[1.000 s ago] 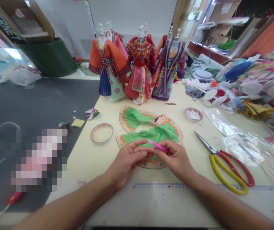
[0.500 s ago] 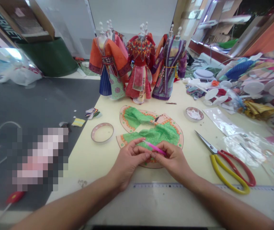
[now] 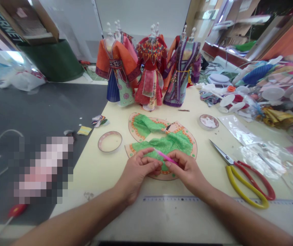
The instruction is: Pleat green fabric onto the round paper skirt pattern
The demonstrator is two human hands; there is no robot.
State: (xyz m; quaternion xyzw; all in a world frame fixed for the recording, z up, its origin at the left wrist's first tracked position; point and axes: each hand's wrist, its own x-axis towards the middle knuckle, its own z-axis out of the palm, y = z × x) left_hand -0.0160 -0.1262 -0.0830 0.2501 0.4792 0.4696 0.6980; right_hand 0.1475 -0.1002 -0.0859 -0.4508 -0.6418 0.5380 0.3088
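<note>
My right hand (image 3: pixel 189 168) holds a slim pink pen-like stick (image 3: pixel 167 157) with a pale tip pointing up and left. Opposite it, my left hand (image 3: pixel 140 171) has its thumb and finger pinched together; anything between them is too small to make out. The stick's tip is close to my left fingers. Both hands are over a curved piece of green fabric (image 3: pixel 178 140) with a peach, orange-patterned border. Its near edge is partly hidden by my fingers.
Scissors (image 3: pixel 228 160) with red and yellow handles lie at right, beside clear plastic bags (image 3: pixel 263 155). A ring-shaped dish (image 3: pixel 99 145) stands left, a small bowl of white stuff (image 3: pixel 208 122) right. Several dressed doll forms (image 3: pixel 150 68) stand behind. A ruler (image 3: pixel 162 198) lies in front.
My right thumb and fingers have drawn slightly away from my left fingertips, leaving a small gap. The pink stick stays in my right hand. The whole view has shifted slightly.
</note>
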